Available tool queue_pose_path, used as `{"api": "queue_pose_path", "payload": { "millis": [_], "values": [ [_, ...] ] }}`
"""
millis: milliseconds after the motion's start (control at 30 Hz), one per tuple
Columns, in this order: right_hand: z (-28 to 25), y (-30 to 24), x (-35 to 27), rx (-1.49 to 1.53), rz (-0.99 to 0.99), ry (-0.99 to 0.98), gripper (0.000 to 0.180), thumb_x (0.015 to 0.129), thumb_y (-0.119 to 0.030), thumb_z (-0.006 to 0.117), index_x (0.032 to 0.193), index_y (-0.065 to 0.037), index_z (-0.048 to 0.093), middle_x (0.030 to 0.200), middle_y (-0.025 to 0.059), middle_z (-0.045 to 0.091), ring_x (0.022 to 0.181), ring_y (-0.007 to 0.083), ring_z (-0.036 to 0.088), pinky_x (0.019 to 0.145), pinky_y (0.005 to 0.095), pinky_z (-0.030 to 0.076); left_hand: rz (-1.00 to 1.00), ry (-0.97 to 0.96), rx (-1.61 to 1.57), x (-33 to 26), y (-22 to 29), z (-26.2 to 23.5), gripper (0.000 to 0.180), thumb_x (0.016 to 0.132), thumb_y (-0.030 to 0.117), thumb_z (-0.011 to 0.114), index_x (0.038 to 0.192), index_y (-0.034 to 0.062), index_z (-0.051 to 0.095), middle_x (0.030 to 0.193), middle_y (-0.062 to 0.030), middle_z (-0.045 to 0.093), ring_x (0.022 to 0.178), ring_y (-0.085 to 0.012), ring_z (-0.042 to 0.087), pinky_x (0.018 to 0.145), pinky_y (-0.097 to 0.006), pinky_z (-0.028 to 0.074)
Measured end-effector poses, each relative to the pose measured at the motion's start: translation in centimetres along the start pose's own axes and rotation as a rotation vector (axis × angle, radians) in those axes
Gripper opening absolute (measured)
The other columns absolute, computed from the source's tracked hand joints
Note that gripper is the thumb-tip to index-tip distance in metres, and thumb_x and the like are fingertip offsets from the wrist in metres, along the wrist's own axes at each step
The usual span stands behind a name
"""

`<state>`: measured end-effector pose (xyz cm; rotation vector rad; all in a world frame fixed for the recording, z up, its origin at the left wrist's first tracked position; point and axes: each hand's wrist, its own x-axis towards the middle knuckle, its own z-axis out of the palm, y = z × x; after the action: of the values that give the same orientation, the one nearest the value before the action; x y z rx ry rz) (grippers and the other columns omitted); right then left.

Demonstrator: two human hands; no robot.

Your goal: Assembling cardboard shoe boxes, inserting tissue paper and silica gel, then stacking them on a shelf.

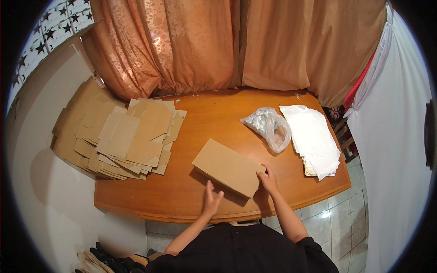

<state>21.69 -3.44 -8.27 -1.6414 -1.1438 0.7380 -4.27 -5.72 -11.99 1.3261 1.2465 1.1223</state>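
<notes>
The box sits at a slant on the table, between the two hands and toward the front edge, its closed top facing up. The right hand is at its right end, thumb and fingers against the corner; whether it grips cannot be told. The left hand is open, fingers apart, just beside the long near side; contact is unclear.

A strip of wood lies between the box and the table's curved front edge. More wood stretches behind it to the curtains, with narrower gaps to either side. Leftward stands an uneven stack of flat cardboard. Behind and right is a clear plastic bag, holding small greyish pieces too indistinct to name. White sheets lie piled just beside it, near the table's right edge.
</notes>
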Motion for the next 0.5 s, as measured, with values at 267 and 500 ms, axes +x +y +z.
{"api": "queue_pose_path", "payload": {
  "millis": [267,500],
  "values": [
    [-0.4,-1.2,-4.3,0.081,-0.147,-0.395,0.055,0.077,-0.023,0.071,0.126,-0.004,0.053,0.093,0.007,0.049,0.088,0.0173,0.048,0.083,0.0289,0.041,-0.188,-0.089,-0.26,-1.1,3.2,2.2,0.07,0.093,0.022,0.045,0.142,0.0017,-0.001,0.14,-0.0166,0.023,0.129,-0.0245,0.026,0.107,-0.032,0.021],
    [-0.4,-8.6,-7.6,0.135,-0.533,-0.522,0.058,0.073,-0.025,0.074,0.124,-0.006,0.054,0.107,0.0131,0.048,0.103,0.0249,0.047,0.093,0.0355,0.036,0.002,0.158,-0.562,-8.0,12.2,-2.5,0.08,0.09,0.011,0.046,0.144,0.0091,-0.013,0.147,-0.0145,0.017,0.134,-0.0234,0.023,0.107,-0.032,0.021]
  ]
}}
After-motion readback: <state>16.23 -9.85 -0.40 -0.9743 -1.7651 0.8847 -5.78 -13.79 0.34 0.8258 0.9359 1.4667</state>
